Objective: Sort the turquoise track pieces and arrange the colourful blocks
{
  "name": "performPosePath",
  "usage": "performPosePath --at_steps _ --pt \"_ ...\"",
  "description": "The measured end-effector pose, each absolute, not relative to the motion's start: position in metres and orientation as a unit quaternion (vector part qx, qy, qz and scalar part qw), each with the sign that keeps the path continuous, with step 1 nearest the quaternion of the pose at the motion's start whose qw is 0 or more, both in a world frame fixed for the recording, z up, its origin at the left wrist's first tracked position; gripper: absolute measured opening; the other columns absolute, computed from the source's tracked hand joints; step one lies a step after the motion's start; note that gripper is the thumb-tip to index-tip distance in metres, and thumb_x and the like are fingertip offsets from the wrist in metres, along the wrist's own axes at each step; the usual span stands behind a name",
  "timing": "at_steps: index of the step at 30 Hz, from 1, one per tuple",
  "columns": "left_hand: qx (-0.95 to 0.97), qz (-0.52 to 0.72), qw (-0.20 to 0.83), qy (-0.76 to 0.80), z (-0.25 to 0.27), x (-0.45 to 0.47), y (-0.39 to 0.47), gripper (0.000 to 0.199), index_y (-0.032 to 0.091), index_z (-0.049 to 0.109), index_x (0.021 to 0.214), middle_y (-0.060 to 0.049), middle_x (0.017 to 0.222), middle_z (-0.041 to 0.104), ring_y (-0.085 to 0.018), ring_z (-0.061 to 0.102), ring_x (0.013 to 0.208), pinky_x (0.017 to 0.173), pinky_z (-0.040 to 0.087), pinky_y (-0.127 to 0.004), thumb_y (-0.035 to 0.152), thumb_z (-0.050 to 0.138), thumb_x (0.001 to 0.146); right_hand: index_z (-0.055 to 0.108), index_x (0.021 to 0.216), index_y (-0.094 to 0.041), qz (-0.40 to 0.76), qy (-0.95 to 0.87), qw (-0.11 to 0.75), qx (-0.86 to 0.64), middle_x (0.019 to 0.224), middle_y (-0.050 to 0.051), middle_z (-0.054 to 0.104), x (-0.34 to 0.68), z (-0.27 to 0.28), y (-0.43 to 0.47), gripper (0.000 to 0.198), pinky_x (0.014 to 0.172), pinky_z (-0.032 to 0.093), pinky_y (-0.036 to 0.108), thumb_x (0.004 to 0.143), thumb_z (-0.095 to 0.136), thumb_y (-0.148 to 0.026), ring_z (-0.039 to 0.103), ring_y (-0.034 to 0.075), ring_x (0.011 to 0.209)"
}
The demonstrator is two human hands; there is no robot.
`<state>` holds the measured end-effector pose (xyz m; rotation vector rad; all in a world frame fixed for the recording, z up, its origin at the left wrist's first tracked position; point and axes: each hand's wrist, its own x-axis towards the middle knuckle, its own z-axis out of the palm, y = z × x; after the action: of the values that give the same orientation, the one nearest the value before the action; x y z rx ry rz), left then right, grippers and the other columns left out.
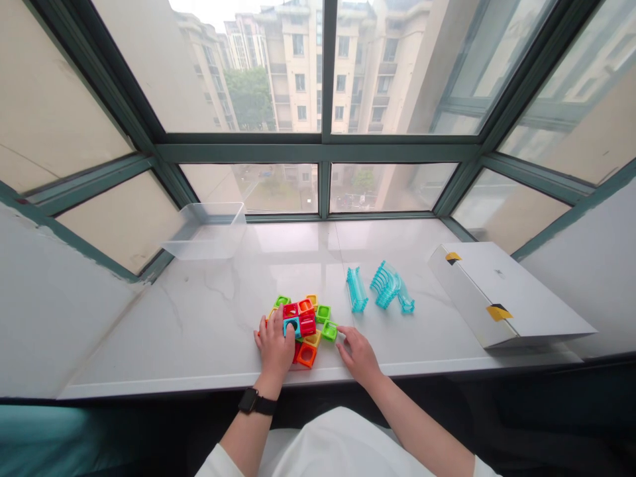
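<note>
A cluster of colorful plastic cube blocks (307,324), red, orange, yellow, green and blue with round openings, sits near the front of the white ledge. My left hand (276,344), a black watch on its wrist, is closed around the cluster's left side, its thumb on a blue block (291,326). On the other side, my right hand (358,354) has its index fingertip at the edge of a green block (329,330). The thumb of that hand is apart from the index finger, below it. My left fingers hide some of the blocks.
Translucent turquoise track pieces, one straight (356,290) and others curved (386,285), lie behind my right hand. A clear plastic bin (211,232) stands at the back left. At right is a white box (517,291). Windows (322,152) enclose the ledge.
</note>
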<state>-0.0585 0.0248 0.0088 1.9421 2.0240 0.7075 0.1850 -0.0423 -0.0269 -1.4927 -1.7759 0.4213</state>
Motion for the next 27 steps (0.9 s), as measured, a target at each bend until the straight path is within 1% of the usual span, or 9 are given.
performPosePath --at_steps 4,9,12,14,16,19,23,25,27 --pt "0.670 0.226 0.143 0.693 0.009 -0.064 0.021 0.056 0.028 0.042 0.162 -0.010 0.165 0.046 -0.039 0.028 0.158 0.125 0.018 -0.073 0.034 0.033 0.107 0.059 0.140 -0.026 0.162 -0.697 0.383 -0.585 0.116 0.009 0.072 0.185 -0.026 -0.043 0.044 0.087 0.061 0.042 0.096 0.058 -0.019 0.068 0.023 0.085" --pt "0.687 0.218 0.143 0.678 0.006 -0.073 0.018 0.049 0.026 0.063 0.146 -0.011 0.165 0.046 -0.039 0.030 0.157 0.125 0.018 -0.072 0.039 0.034 0.108 0.058 0.143 -0.027 0.154 -0.698 0.378 -0.589 0.116 0.009 0.071 0.185 -0.027 -0.044 0.047 0.088 0.061 0.043 0.096 0.056 -0.018 0.068 0.023 0.087" --pt "0.690 0.244 0.148 0.665 0.013 -0.076 0.016 0.050 0.027 0.059 0.149 -0.012 0.163 0.049 -0.036 0.036 0.155 0.125 0.022 -0.069 0.042 0.033 0.109 0.056 0.144 -0.027 0.163 -0.698 0.373 -0.589 0.119 0.010 0.069 0.185 -0.027 -0.045 0.049 0.089 0.061 0.044 0.096 0.056 -0.018 0.068 0.023 0.087" --pt "0.703 0.266 0.131 0.646 0.022 -0.075 0.012 0.051 0.025 0.053 0.154 -0.013 0.162 0.050 -0.035 0.036 0.155 0.127 0.020 -0.066 0.042 0.034 0.109 0.053 0.147 -0.028 0.166 -0.696 0.371 -0.591 0.127 0.012 0.067 0.185 -0.027 -0.046 0.052 0.091 0.062 0.045 0.096 0.057 -0.019 0.070 0.025 0.093" --pt "0.735 0.274 0.098 0.612 0.034 -0.070 0.008 0.052 0.024 0.050 0.155 -0.013 0.162 0.049 -0.033 0.034 0.156 0.130 0.017 -0.063 0.041 0.040 0.108 0.052 0.150 -0.028 0.158 -0.695 0.374 -0.593 0.139 0.014 0.061 0.184 -0.027 -0.045 0.055 0.099 0.060 0.048 0.096 0.059 -0.021 0.069 0.028 0.111" --pt "0.798 0.245 0.063 0.546 0.049 -0.056 0.003 0.058 0.027 0.050 0.156 -0.011 0.167 0.043 -0.035 0.029 0.159 0.131 0.016 -0.060 0.044 0.056 0.101 0.053 0.149 -0.028 0.144 -0.700 0.381 -0.587 0.153 0.014 0.053 0.180 -0.027 -0.038 0.056 0.113 0.053 0.053 0.095 0.063 -0.023 0.056 0.032 0.138" --pt "0.842 0.187 0.049 0.504 0.054 -0.041 0.003 0.080 0.032 0.049 0.158 -0.012 0.170 0.037 -0.043 0.026 0.159 0.129 0.016 -0.066 0.045 0.078 0.085 0.059 0.144 -0.028 0.159 -0.712 0.373 -0.573 0.145 0.012 0.062 0.176 -0.027 -0.026 0.051 0.112 0.052 0.054 0.094 0.064 -0.018 0.061 0.031 0.132" --pt "0.845 0.173 0.045 0.504 0.050 -0.039 0.006 0.084 0.032 0.047 0.159 -0.012 0.170 0.037 -0.043 0.026 0.159 0.128 0.019 -0.067 0.040 0.080 0.082 0.062 0.139 -0.028 0.165 -0.713 0.371 -0.571 0.137 0.011 0.067 0.176 -0.029 -0.022 0.048 0.110 0.054 0.053 0.093 0.063 -0.015 0.064 0.030 0.126" --pt "0.844 0.169 0.043 0.508 0.045 -0.038 0.007 0.084 0.031 0.048 0.159 -0.011 0.171 0.036 -0.042 0.026 0.159 0.127 0.025 -0.063 0.036 0.080 0.082 0.065 0.134 -0.027 0.167 -0.711 0.374 -0.572 0.134 0.011 0.068 0.177 -0.030 -0.022 0.045 0.109 0.054 0.052 0.092 0.062 -0.014 0.064 0.029 0.124"
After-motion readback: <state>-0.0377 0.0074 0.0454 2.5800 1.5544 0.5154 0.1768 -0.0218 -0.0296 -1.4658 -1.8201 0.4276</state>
